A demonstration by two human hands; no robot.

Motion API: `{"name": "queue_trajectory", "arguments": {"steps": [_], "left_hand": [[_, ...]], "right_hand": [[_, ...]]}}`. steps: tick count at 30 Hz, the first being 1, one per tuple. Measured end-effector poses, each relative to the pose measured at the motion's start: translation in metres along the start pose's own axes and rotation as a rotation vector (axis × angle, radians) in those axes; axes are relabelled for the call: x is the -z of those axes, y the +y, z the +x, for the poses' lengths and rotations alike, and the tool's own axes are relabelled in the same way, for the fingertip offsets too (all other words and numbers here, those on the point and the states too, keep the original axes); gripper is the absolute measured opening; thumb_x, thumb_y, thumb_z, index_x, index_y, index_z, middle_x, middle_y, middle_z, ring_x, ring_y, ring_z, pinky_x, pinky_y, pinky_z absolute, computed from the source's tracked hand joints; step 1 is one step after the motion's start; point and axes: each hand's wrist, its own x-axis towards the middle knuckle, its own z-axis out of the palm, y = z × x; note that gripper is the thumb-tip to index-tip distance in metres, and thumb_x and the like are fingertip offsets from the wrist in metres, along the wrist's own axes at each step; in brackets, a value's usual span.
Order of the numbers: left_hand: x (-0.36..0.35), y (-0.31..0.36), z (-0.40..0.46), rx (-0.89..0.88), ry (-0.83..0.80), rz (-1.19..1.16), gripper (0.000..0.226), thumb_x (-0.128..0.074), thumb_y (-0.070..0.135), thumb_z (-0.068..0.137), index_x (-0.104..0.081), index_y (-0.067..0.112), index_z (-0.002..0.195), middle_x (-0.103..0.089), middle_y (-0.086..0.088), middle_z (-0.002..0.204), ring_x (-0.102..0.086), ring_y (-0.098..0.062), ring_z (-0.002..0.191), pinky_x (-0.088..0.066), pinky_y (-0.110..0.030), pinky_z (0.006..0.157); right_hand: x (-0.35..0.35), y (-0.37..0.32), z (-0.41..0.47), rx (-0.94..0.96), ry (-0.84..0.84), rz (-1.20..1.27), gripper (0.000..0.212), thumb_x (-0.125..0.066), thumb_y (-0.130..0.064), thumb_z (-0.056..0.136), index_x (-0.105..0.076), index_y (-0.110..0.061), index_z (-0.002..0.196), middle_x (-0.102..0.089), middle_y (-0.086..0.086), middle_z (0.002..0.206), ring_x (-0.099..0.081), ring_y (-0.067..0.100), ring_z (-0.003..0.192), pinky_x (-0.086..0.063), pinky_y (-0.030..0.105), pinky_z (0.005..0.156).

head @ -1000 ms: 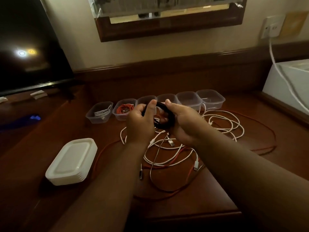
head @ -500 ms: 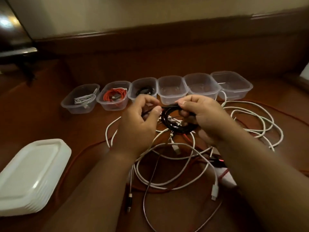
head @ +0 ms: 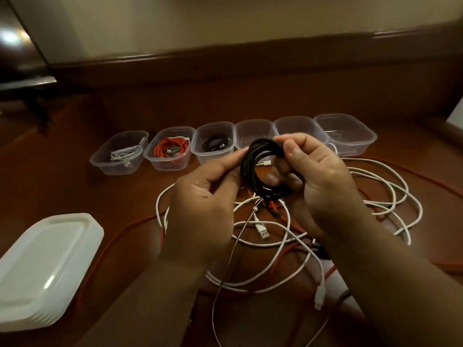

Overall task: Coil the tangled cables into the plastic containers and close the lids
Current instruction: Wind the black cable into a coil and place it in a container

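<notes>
- My right hand (head: 323, 181) has its grip closed round the black cable coil (head: 263, 171): thumb over the top of the loops, fingers curled through the middle.
- My left hand (head: 203, 204) pinches the coil's left side with its fingertips.
- Coil is held in the air above the loose tangle, just in front of the container row.
- Six clear plastic containers (head: 348, 136) sit in a row toward the far edge of the table (head: 75, 186), all with lids off.
- From the left: first holds a white cable (head: 125, 154), second an orange cable (head: 170, 149), third another black cable (head: 215, 144). I can't tell what, if anything, the three others hold.
- White cables (head: 275, 249) and red cables (head: 112, 236) lie tangled mid-table under my hands.
- Stack of white lids (head: 42, 269) sits near the table's front-left corner.
</notes>
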Motion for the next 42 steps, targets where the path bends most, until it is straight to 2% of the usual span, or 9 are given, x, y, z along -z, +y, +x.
{"name": "queue_trajectory", "arguments": {"steps": [4, 9, 14, 19, 24, 30, 32, 35, 42], "left_hand": [[-0.004, -0.003, -0.002, 0.203, -0.083, -0.230, 0.034, -0.053, 0.013, 0.090, -0.069, 0.011, 0.120, -0.073, -0.012, 0.114, -0.066, -0.027, 0.114, -0.048, -0.049, 0.102], [-0.005, -0.006, 0.003, 0.389, -0.087, -0.349, 0.030, -0.066, 0.020, 0.079, -0.071, 0.014, 0.108, -0.076, -0.008, 0.102, -0.072, -0.020, 0.100, -0.054, -0.039, 0.087], [-0.004, -0.009, 0.005, 0.540, -0.182, -0.641, 0.042, -0.066, 0.013, 0.081, -0.062, 0.009, 0.123, -0.065, -0.004, 0.083, -0.065, -0.014, 0.083, -0.052, -0.034, 0.084], [-0.008, -0.013, 0.006, 0.438, -0.076, -0.261, 0.042, -0.062, -0.011, 0.083, -0.060, 0.016, 0.115, -0.069, -0.011, 0.105, -0.070, -0.026, 0.098, -0.059, -0.042, 0.085], [0.002, -0.017, 0.011, 0.265, -0.133, 0.158, 0.041, -0.070, -0.001, 0.086, -0.065, 0.029, 0.115, -0.070, 0.000, 0.107, -0.072, -0.018, 0.095, -0.061, -0.039, 0.080], [0.003, -0.014, 0.015, 0.465, -0.098, -0.047, 0.029, -0.059, -0.002, 0.092, -0.061, 0.018, 0.113, -0.067, 0.002, 0.065, -0.065, -0.011, 0.060, -0.053, -0.023, 0.055], [0.000, -0.013, 0.014, 0.502, -0.078, -0.097, 0.017, -0.065, 0.011, 0.091, -0.062, 0.015, 0.108, -0.066, -0.001, 0.066, -0.064, -0.012, 0.061, -0.052, -0.023, 0.055], [-0.005, -0.014, 0.012, 0.540, -0.120, -0.059, 0.038, -0.073, 0.042, 0.073, -0.066, 0.012, 0.095, -0.068, -0.003, 0.071, -0.066, -0.014, 0.064, -0.052, -0.027, 0.060], [-0.013, -0.013, 0.007, 0.664, -0.101, -0.213, 0.014, -0.060, 0.017, 0.095, -0.070, 0.009, 0.091, -0.076, -0.010, 0.094, -0.074, -0.023, 0.084, -0.057, -0.026, 0.061]], "right_hand": [[0.003, 0.006, 0.002, 0.074, 0.052, -0.070, 0.015, -0.049, -0.018, 0.092, -0.059, -0.012, 0.101, -0.064, -0.007, 0.068, -0.060, 0.003, 0.058, -0.050, 0.025, 0.066], [0.005, 0.007, 0.001, 0.201, 0.067, -0.323, 0.021, -0.055, -0.029, 0.082, -0.060, -0.018, 0.099, -0.070, 0.002, 0.093, -0.070, 0.014, 0.090, -0.056, 0.021, 0.074], [0.011, 0.017, 0.010, 0.239, 0.028, -0.464, 0.013, -0.057, -0.010, 0.096, -0.061, -0.022, 0.095, -0.067, 0.000, 0.093, -0.067, 0.013, 0.091, -0.054, 0.023, 0.079], [0.008, 0.024, 0.009, 0.315, 0.022, -0.590, 0.021, -0.057, -0.004, 0.096, -0.058, -0.025, 0.093, -0.063, -0.003, 0.091, -0.064, 0.002, 0.085, -0.051, 0.015, 0.074], [0.010, 0.026, 0.006, 0.401, -0.001, -0.705, 0.023, -0.057, -0.006, 0.097, -0.055, -0.029, 0.097, -0.060, -0.012, 0.096, -0.062, -0.005, 0.092, -0.049, 0.010, 0.075], [0.026, 0.016, 0.018, 0.436, 0.207, -0.705, 0.020, -0.054, -0.009, 0.099, -0.054, -0.028, 0.095, -0.059, -0.008, 0.089, -0.062, 0.010, 0.086, -0.056, 0.027, 0.074], [0.028, 0.015, 0.020, 0.402, 0.240, -0.662, 0.018, -0.054, -0.011, 0.099, -0.054, -0.028, 0.094, -0.059, -0.005, 0.089, -0.062, 0.013, 0.087, -0.056, 0.028, 0.076], [0.021, 0.019, 0.016, 0.427, 0.190, -0.697, 0.014, -0.055, -0.008, 0.099, -0.055, -0.022, 0.096, -0.058, -0.007, 0.087, -0.060, 0.004, 0.081, -0.051, 0.019, 0.069], [0.011, 0.023, 0.010, 0.421, 0.116, -0.686, 0.015, -0.055, -0.005, 0.098, -0.054, -0.020, 0.099, -0.058, -0.011, 0.091, -0.061, -0.009, 0.086, -0.048, 0.009, 0.071]]}}
